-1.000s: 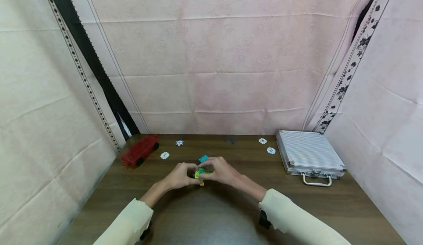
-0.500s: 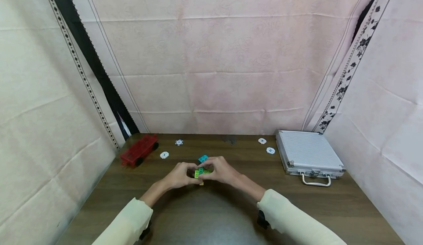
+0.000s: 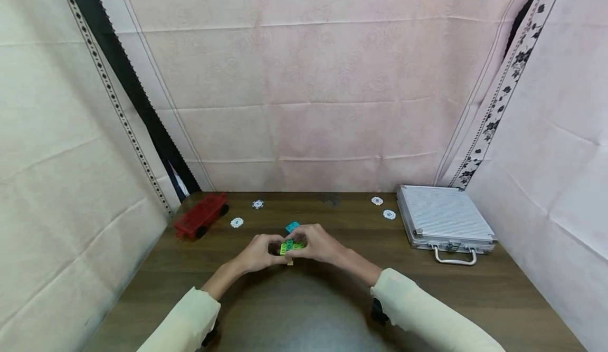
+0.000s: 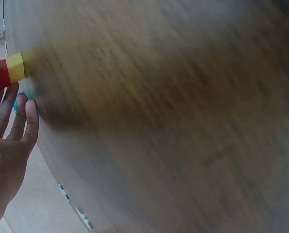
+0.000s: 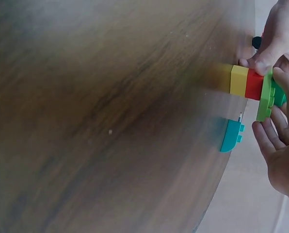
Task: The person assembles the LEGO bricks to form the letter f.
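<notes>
A stack of toy bricks stands on the table in front of me. In the right wrist view its yellow brick (image 5: 238, 80) is lowest, with a red brick (image 5: 253, 85) over it, then a long light green brick (image 5: 264, 101) and a darker green brick (image 5: 279, 94) on top. My left hand (image 3: 258, 253) grips the stack from the left, its thumb against the red brick. From the right, my right hand (image 3: 317, 245) pinches the stack by its green upper bricks. A loose turquoise brick with a curved side (image 5: 231, 136) lies just beyond the hands.
A red toy wagon (image 3: 201, 216) with black wheels stands at the back left. Several poker chips lie around: one white chip (image 3: 237, 222) at left, another (image 3: 389, 215) at right. A silver case (image 3: 445, 217) with a handle stands at the right.
</notes>
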Available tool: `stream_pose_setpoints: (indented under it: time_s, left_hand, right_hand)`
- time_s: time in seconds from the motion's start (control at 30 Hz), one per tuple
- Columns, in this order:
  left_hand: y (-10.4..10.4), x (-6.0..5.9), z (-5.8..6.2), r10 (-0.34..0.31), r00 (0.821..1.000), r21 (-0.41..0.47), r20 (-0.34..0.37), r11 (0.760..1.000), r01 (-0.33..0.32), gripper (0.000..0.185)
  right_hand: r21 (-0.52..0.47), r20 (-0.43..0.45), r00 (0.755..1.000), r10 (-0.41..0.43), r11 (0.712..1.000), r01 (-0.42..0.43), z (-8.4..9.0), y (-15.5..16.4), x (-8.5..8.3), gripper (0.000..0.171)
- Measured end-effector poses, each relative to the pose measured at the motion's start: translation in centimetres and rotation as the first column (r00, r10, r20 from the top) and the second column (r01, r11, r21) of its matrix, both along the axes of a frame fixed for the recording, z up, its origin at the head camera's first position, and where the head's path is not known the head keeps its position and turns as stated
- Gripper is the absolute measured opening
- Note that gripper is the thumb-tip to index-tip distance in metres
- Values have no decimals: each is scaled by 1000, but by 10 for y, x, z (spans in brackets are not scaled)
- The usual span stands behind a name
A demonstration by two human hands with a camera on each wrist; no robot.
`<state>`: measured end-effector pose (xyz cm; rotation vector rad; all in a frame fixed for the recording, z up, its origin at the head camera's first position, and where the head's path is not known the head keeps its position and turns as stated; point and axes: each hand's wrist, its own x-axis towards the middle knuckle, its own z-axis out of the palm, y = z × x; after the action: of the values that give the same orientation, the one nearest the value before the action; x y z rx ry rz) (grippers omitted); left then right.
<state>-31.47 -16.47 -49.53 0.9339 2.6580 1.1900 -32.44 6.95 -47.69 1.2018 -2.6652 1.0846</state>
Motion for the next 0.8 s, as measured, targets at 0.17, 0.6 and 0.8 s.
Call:
stream_pose_setpoints:
  time_s: [0.17, 0.6, 0.8]
  left_hand:
    - [-2, 0, -3, 4, 1000, 4, 3, 1000, -4, 22]
    - [1, -3, -1, 38, 999, -38, -27, 999, -39, 39]
    - [2, -1, 1, 41, 999, -54, 13, 998, -40, 42]
  right_hand:
    - [26, -25, 999, 36, 999, -35, 0, 1, 0, 37]
    - [-96, -35, 999, -9, 995, 5, 9, 15, -21, 32]
    - [-79, -21, 999, -27, 997, 25, 2, 23, -40, 28]
